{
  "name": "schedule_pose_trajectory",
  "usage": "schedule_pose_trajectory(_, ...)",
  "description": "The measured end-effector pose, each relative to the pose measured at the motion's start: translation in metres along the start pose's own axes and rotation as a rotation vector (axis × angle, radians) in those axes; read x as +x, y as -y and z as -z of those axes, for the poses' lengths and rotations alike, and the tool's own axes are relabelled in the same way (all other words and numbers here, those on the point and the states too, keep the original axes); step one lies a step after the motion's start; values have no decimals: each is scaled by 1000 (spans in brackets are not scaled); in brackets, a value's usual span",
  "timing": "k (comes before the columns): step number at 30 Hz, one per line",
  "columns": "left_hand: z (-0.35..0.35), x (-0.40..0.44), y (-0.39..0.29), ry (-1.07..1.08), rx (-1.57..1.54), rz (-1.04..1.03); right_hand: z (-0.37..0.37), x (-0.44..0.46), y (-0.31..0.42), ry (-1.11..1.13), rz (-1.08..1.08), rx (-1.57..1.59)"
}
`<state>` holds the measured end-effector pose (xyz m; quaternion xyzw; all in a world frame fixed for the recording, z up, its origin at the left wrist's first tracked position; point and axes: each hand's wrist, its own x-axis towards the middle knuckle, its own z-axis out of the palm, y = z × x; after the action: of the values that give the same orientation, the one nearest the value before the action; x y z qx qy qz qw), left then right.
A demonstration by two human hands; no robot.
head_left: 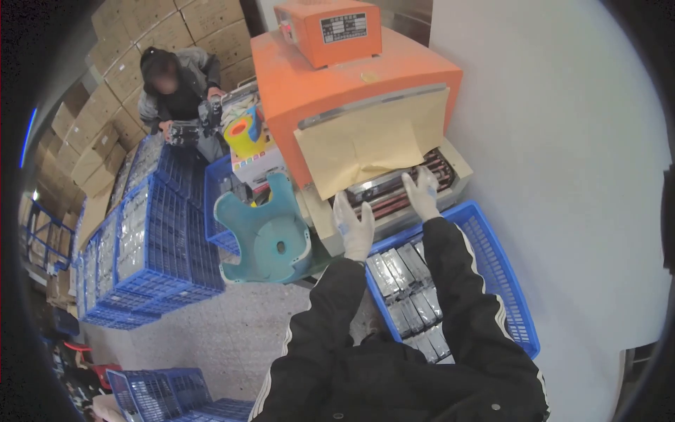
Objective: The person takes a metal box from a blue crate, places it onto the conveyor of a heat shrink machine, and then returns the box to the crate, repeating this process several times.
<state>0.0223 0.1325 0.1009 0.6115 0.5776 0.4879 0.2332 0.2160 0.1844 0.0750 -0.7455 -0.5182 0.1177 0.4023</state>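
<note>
Both my hands wear white gloves and reach to the mouth of an orange machine (351, 91). My left hand (354, 224) has its fingers apart at the left of the opening. On the right, my right hand (422, 193) is spread beside the roller conveyor (394, 204). Between them a dark, shiny wrapped pack (380, 186) lies on the rollers, partly under a hanging yellowish sheet (373, 144). Neither hand visibly grips it. Below my hands a blue basket (517, 309) holds rows of wrapped packs (408, 281).
A teal stool (271, 239) stands left of the machine. Beyond it are a yellow tape roll (244, 133), stacked blue crates (151, 246) with wrapped packs, and cardboard boxes (126, 63). A person (179, 91) at the upper left holds wrapped items. More blue crates (165, 394) sit lower left.
</note>
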Motion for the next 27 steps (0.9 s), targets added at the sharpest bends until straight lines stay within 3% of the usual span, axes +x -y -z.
schedule_pose_trajectory(3, 3, 18, -20, 46, -229, 242, -4, -1, 15, 56, -126, 74)
schedule_pose_trajectory(6, 8, 10, -27, 70, -280, 309, 0, -12, 12, -91, -63, 142)
schedule_pose_trajectory(9, 14, -10, -32, 118, -313, 336, 33, -40, 26, -1, -267, 498)
schedule_pose_trajectory(12, 8, -42, -37, 75, -347, 336, 30, -53, -22, -63, -406, 756)
schedule_pose_trajectory(15, -7, -79, -38, 43, -277, 186, 63, -74, -45, 348, -586, 1121)
schedule_pose_trajectory(18, -18, -115, -35, 259, -298, 98, 113, -105, -50, 223, -628, 941)
schedule_pose_trajectory(20, -22, -132, -26, 521, -187, 19, 142, -128, -61, 18, -598, 855)
schedule_pose_trajectory(23, -29, -153, -6, 738, 10, -68, 169, -163, -121, -207, -483, 655)
schedule_pose_trajectory(27, -31, -171, 17, 887, 242, -162, 191, -197, -139, -233, -556, 356)
